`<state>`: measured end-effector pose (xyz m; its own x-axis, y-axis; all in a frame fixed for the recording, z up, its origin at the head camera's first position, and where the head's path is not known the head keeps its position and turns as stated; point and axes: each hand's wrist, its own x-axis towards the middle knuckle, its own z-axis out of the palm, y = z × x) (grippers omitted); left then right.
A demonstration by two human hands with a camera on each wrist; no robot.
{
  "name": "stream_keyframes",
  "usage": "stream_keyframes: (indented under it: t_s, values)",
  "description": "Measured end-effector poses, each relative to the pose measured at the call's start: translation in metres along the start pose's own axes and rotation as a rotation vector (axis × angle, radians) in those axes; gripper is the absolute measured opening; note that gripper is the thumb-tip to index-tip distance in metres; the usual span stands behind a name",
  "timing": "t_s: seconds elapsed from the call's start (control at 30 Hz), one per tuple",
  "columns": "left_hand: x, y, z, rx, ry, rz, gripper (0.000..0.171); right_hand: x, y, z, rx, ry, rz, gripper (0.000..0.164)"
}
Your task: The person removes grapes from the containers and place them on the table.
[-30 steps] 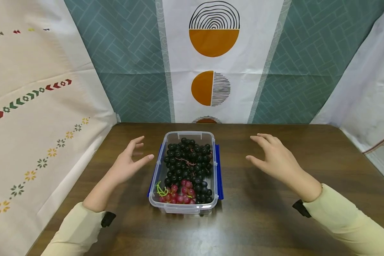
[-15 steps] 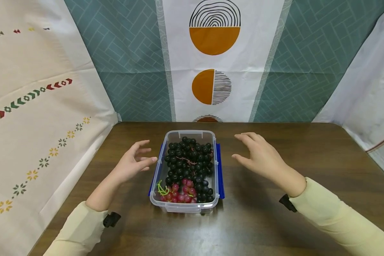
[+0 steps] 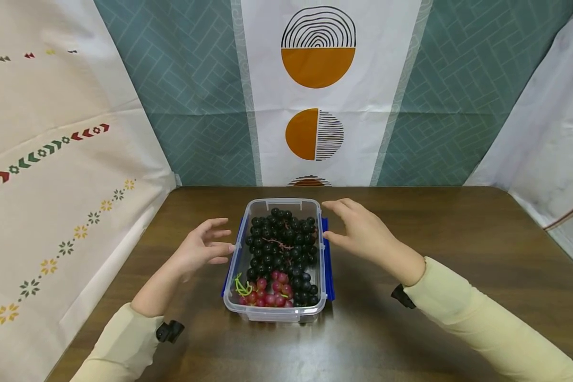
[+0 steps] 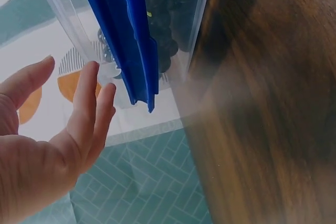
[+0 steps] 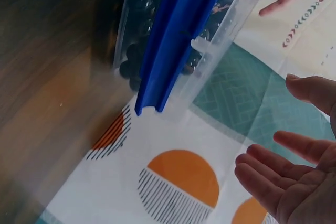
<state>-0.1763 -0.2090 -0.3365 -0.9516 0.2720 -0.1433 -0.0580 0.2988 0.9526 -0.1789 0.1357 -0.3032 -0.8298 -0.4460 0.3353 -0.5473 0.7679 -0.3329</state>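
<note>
Pale yellow sleeves (image 3: pixel 119 339) are seen nearest, and a small black device (image 3: pixel 169 331) is carried at each cuff. Beyond them, a clear container (image 3: pixel 274 314) is borne by the brown worktop (image 3: pixel 458 228), between the two hands. Red grapes (image 3: pixel 269 298) are gathered at its near end, with a green stem (image 3: pixel 242 287) at their left; dark grapes (image 3: pixel 277 244) are heaped beside and behind them. Blue flaps (image 3: pixel 328 265) are hung along both long sides. The left hand (image 3: pixel 197 252) is held at the left wall, its fingers parted and gripping nothing (whether the thumb meets the rim cannot be told). The right hand (image 3: pixel 365 231) is held near the far right corner, its fingers extended and likewise unoccupied. At the back, a teal-and-white cloth (image 3: pixel 200 132) is printed with orange half-circles.
</note>
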Motion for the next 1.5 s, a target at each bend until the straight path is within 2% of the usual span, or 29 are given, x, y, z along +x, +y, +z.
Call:
stream_keyframes:
  t_s: [0.17, 0.47, 0.63, 0.83, 1.13, 1.5]
  values:
    - [0.003, -0.002, 0.001, -0.016, -0.020, -0.014, 0.073, 0.009, -0.003, 0.006, 0.030, -0.044, -0.019, 0.059]
    - [0.002, -0.007, 0.000, -0.039, -0.034, -0.081, 0.071, 0.023, 0.001, 0.021, 0.096, -0.137, -0.034, 0.055]
    - [0.001, -0.007, 0.000, -0.048, -0.045, -0.083, 0.069, 0.033, -0.001, 0.028, 0.122, -0.225, -0.038, 0.055]
    - [0.001, -0.009, 0.000, -0.082, -0.058, -0.088, 0.067, 0.043, -0.001, 0.037, 0.166, -0.287, -0.066, 0.053]
    - [0.003, -0.008, 0.002, -0.119, -0.074, -0.109, 0.068, 0.056, -0.004, 0.048, 0.110, -0.393, -0.038, 0.054]
    - [0.005, -0.011, 0.002, -0.130, -0.078, -0.126, 0.068, 0.071, -0.001, 0.051, 0.126, -0.497, 0.001, 0.054]
